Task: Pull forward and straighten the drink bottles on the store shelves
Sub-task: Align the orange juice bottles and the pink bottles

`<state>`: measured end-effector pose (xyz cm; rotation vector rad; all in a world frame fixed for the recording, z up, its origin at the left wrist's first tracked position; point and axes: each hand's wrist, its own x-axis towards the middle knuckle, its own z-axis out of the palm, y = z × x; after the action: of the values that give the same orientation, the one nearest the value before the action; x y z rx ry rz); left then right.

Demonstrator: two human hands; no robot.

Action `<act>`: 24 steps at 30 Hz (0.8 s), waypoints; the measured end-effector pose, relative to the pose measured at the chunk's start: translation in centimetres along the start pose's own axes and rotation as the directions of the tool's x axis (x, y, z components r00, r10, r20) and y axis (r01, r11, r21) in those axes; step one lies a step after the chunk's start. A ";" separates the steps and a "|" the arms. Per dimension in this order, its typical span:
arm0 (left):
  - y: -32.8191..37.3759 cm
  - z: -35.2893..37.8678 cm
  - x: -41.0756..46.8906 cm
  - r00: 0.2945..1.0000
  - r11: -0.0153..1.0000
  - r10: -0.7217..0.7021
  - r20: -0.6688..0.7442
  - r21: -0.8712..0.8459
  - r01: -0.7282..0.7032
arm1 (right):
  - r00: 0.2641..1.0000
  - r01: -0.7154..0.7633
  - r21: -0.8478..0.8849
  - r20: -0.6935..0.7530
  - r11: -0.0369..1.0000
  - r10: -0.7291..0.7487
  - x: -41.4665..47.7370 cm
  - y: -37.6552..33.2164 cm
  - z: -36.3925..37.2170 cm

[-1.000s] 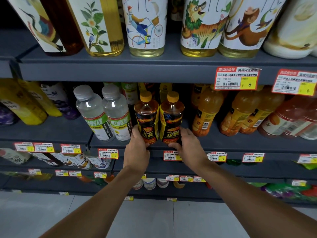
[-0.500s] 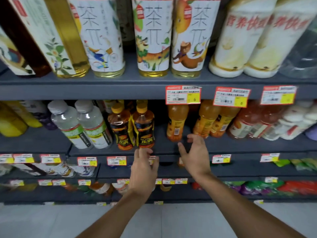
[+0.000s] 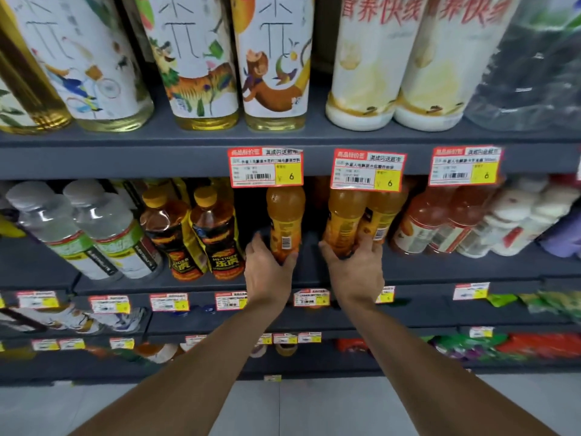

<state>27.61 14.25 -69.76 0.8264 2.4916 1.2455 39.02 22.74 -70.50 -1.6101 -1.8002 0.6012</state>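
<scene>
Both forearms reach up from the lower edge of the view. Left hand [image 3: 268,272]: fingers and thumb wrapped round the base of a single orange plastic drink bottle with a yellow label [image 3: 285,221], which is upright. Right hand [image 3: 355,269]: clasps the bases of a pair of matching orange plastic drink bottles [image 3: 352,218], thumb on the left one, fingers across the right one. All three stand on the dark grey metal middle shelf [image 3: 440,272], back from its front edge, with a gap between the single bottle and the pair. Left of the single bottle: two dark yellow-capped bottles [image 3: 217,234]. Red-and-yellow price tags [image 3: 265,167] hang from the front edge of the upper shelf.
</scene>
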 end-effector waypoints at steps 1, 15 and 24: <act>-0.1 0.0 0.3 1.000 1.000 0.009 0.007 -0.011 -0.009 | 1.000 -0.005 -0.015 -0.001 1.000 0.005 0.0 -0.2 0.1; -1.1 0.9 -0.9 1.000 0.998 0.021 0.021 -0.068 -0.019 | 0.966 0.219 0.079 0.124 0.973 -0.228 -0.3 1.7 0.1; -1.7 0.0 -0.4 0.978 0.988 0.142 0.153 -0.084 -0.130 | 0.956 0.172 0.077 0.228 0.982 -0.185 0.5 1.7 0.1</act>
<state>27.31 13.18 -71.09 1.0496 2.2836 1.2529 40.16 23.49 -71.71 -1.3661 -2.0542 0.7767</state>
